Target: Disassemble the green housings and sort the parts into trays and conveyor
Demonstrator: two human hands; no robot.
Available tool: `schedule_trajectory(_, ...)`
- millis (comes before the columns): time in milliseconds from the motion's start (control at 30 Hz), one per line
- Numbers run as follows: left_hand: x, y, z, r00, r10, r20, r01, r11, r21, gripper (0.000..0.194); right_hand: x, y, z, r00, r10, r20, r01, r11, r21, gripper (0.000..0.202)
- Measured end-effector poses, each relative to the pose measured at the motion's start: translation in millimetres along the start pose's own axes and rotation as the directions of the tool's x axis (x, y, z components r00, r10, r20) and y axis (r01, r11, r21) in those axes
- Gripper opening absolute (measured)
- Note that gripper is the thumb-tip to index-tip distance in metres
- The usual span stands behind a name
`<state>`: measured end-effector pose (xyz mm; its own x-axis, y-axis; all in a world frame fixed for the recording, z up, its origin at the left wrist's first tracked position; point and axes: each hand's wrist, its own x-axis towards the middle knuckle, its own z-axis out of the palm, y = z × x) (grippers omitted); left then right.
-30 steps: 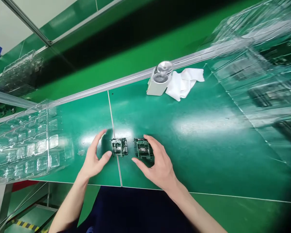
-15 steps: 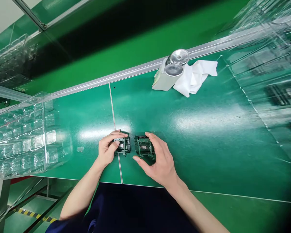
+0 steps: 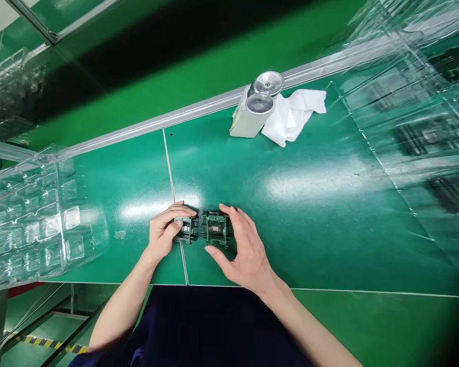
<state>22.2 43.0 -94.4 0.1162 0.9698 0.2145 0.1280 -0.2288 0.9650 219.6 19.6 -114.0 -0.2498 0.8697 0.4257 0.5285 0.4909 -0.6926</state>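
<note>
Two small dark-green circuit board assemblies with open frames lie side by side on the green table [image 3: 313, 229], a narrow gap between them. My left hand [image 3: 163, 232] grips the left circuit board assembly [image 3: 187, 230], thumb on top and fingers along its far edge. Around the right circuit board assembly [image 3: 215, 229], my right hand [image 3: 247, 250] is spread, with fingertips by its far right corner and the thumb in front of its near edge. Whether those fingertips touch it I cannot tell.
Clear plastic trays [image 3: 26, 219] stand at the left. More clear trays [image 3: 401, 168] with dark parts fill the right side. Near the back rail [image 3: 153, 126] stand a pale container with round metal tops [image 3: 248, 120] and a crumpled white cloth [image 3: 294, 114].
The whole view has shifted, so most things sit further left in the picture. The gap between the two circuit board assemblies looks slightly narrower. Both hands keep much the same pose.
</note>
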Motion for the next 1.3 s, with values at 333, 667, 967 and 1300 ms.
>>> schedule_trajectory(333,-1,3,4.8,0.999,-0.050,-0.023,0.049,0.998,-0.038,0.021,3,-1,-6,0.998,0.066,-0.015,-0.065,0.998,0.013,0.065)
schedule_trajectory(667,-20,16,-26.2,0.933,-0.280,0.225,0.224,0.943,0.245,0.083,4,0,-8,0.994,0.111,0.025,-0.111,0.994,-0.011,0.058)
schedule_trajectory(967,-22,12,-21.7,0.952,-0.271,0.141,0.242,0.951,0.193,0.065,9,-14,-13,0.999,-0.039,-0.020,0.038,0.998,-0.053,0.069)
schedule_trajectory(1300,-26,22,-14.0,0.973,-0.203,0.108,0.215,0.969,-0.118,0.069,37,-54,-47,0.993,-0.098,0.059,0.108,0.977,-0.183,0.067)
